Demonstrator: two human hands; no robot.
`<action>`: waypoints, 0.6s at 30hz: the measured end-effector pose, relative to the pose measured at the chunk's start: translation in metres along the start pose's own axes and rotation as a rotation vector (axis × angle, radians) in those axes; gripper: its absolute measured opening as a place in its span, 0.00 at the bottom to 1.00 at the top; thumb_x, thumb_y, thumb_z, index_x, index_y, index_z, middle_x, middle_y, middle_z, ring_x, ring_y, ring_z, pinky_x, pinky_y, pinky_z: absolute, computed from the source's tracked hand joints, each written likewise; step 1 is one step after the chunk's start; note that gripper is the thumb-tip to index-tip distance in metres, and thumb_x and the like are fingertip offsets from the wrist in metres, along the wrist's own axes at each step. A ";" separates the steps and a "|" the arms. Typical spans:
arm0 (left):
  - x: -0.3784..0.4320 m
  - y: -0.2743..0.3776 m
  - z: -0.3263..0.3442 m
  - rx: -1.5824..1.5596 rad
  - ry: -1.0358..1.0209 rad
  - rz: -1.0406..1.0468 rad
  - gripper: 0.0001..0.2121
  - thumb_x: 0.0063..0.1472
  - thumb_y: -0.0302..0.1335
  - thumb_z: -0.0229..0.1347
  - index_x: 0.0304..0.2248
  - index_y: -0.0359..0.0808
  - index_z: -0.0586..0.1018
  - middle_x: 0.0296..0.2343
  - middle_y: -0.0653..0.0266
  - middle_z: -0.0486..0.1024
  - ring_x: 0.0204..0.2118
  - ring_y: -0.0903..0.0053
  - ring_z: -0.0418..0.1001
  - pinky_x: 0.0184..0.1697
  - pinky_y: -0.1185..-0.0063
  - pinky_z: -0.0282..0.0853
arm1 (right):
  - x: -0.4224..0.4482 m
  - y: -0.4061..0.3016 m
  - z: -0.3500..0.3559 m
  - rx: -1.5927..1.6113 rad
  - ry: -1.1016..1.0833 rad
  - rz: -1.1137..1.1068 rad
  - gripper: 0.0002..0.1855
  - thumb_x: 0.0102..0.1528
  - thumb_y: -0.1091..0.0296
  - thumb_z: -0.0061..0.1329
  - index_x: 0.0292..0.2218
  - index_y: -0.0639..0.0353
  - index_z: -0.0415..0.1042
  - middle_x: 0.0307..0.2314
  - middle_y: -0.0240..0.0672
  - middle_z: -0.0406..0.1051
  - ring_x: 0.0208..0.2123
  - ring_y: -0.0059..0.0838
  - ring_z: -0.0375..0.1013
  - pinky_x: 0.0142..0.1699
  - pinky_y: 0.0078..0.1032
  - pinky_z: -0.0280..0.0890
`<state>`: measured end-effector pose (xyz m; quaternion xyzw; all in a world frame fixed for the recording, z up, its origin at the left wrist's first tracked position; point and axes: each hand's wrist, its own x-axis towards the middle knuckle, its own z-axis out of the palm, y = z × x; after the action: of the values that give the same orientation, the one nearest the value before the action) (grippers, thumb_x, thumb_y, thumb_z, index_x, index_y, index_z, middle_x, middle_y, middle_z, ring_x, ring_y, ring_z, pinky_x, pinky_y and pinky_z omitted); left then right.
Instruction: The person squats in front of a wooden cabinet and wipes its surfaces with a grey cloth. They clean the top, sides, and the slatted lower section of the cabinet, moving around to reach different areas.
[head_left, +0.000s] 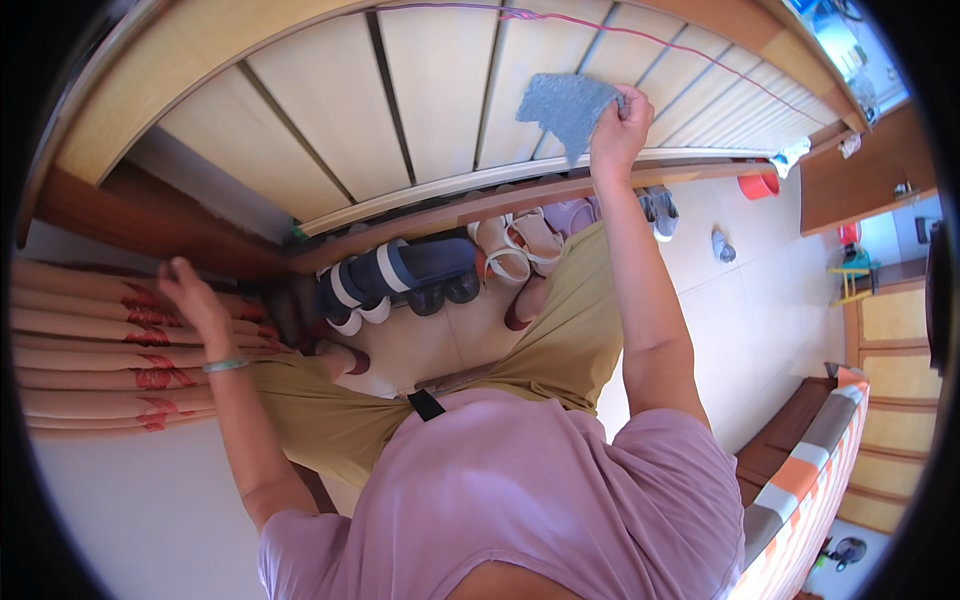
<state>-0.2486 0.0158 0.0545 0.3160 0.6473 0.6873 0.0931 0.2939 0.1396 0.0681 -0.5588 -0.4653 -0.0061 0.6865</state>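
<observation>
My right hand (621, 135) pinches one corner of a blue-grey cloth (568, 111). The rest of the cloth spreads to the left, in front of a bed base of pale slats (437, 82) with narrow dark gaps between them. Raised at the left, my left hand (196, 300) is blurred and holds nothing, its fingers apart. It is near a pinkish curtain with red flowers (150, 334) and the brown wooden end of the frame (172, 225). I cannot tell whether the cloth touches the slats.
Navy slippers with white bands (409, 266), beige sandals (517, 244) and other shoes line the floor below the frame. A pink cord (637, 34) runs along the slats. Further right are a grey sock-like item (723, 246), a red bucket (759, 184) and a bench with a striped cover (806, 457).
</observation>
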 end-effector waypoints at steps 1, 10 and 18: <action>-0.006 0.031 0.009 0.040 0.000 0.109 0.27 0.65 0.38 0.46 0.55 0.26 0.55 0.53 0.48 0.56 0.54 0.66 0.57 0.58 0.73 0.51 | 0.004 0.004 -0.002 0.150 0.024 0.062 0.10 0.52 0.83 0.42 0.36 0.59 0.67 0.30 0.33 0.65 0.30 0.23 0.66 0.38 0.20 0.63; 0.087 0.050 0.047 0.583 0.419 0.528 0.46 0.58 0.56 0.46 0.57 0.19 0.47 0.58 0.35 0.41 0.62 0.58 0.41 0.62 0.65 0.33 | 0.007 -0.009 0.057 0.370 0.163 0.139 0.11 0.51 0.84 0.39 0.37 0.64 0.62 0.33 0.37 0.64 0.36 0.27 0.64 0.45 0.23 0.61; 0.094 0.045 0.034 0.390 -0.041 0.267 0.47 0.55 0.50 0.56 0.55 0.20 0.43 0.57 0.46 0.38 0.57 0.69 0.44 0.61 0.74 0.38 | -0.034 -0.014 0.077 0.036 0.208 -0.249 0.25 0.54 0.67 0.43 0.50 0.70 0.56 0.49 0.55 0.55 0.50 0.48 0.57 0.57 0.41 0.51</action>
<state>-0.2905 0.0880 0.1256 0.4246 0.7183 0.5490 -0.0482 0.2186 0.1767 0.0521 -0.4809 -0.4572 -0.1407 0.7348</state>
